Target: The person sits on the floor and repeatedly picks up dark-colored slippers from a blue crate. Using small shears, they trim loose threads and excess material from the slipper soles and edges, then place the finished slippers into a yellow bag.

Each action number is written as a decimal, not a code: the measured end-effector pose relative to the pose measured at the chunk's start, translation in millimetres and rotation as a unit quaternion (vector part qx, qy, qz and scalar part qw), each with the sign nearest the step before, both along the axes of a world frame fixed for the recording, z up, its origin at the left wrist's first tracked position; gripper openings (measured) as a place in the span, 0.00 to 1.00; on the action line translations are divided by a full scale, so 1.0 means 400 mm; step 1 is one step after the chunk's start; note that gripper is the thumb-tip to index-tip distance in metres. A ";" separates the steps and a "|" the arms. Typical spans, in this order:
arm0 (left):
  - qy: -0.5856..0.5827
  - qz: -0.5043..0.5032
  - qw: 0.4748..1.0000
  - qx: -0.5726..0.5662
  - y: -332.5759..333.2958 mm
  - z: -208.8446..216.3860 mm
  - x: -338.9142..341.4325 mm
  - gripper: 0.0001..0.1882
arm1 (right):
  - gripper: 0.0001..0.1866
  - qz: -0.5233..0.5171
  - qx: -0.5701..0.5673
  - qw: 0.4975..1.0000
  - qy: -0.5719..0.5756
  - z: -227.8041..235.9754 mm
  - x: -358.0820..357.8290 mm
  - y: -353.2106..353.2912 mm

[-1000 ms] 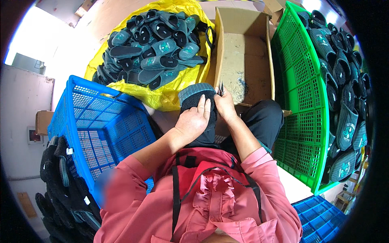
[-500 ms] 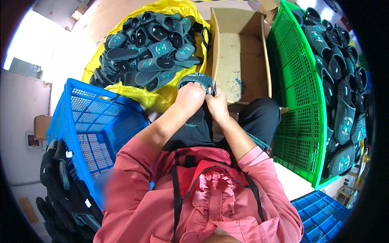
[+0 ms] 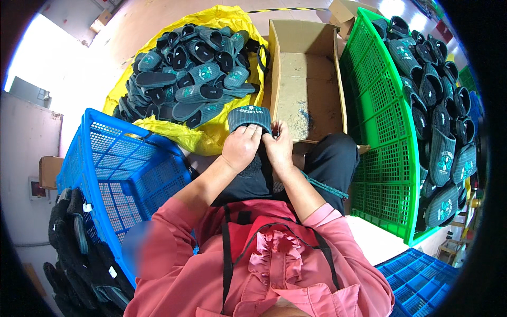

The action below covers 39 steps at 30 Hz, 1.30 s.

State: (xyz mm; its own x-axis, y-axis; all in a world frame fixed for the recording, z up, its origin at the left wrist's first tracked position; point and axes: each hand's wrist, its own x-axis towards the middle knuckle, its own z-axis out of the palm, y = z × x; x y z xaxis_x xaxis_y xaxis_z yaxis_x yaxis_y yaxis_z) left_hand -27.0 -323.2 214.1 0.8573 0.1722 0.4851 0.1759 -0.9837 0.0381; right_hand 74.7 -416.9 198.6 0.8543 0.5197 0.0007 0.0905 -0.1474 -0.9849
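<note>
A dark grey slipper [image 3: 249,116] with a green print on its upper is held over my lap, its toe pointing away from me. My left hand [image 3: 242,148] grips it at the opening, fingers tucked under the edge of the upper. The black fleecy sole shows below that hand. On the slipper's right side my right hand [image 3: 279,145] is closed with its thumb by the edge. Small thread snips, whose blades showed earlier, are mostly hidden in its fingers; only a dark bit is visible.
Similar slippers [image 3: 203,74] are heaped in a yellow sack [image 3: 185,138] ahead. Beside it stands a cardboard box [image 3: 306,79] with lint inside. A green crate [image 3: 383,132] holding slippers is at right, a blue crate [image 3: 127,174] at left, with black fleecy slippers [image 3: 79,243] beside it.
The slipper's upper has tilted so its print faces up more. My left hand has shifted down and left onto the opening. The snips' blades, upright before, have dropped out of clear sight.
</note>
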 end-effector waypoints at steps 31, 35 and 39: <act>0.178 0.090 0.962 -0.185 -0.005 0.000 0.091 0.10 | 0.07 0.112 0.027 0.993 -0.025 -0.022 0.062 0.000; 0.064 -0.022 0.997 -0.043 0.096 0.001 0.199 0.16 | 0.07 0.129 0.043 0.989 -0.060 -0.029 0.040 -0.011; 0.171 -0.028 0.984 -0.029 0.082 0.053 0.245 0.14 | 0.07 0.097 0.012 0.994 -0.046 0.012 0.031 -0.029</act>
State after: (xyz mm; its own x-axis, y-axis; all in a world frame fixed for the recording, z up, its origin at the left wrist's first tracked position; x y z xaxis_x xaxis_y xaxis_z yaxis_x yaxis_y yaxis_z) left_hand 71.1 -290.3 235.3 0.9777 0.1387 0.1578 0.1337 -0.9901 0.0421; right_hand 86.9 -428.6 203.6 0.7333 0.6742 0.0877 0.2044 -0.0955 -0.9742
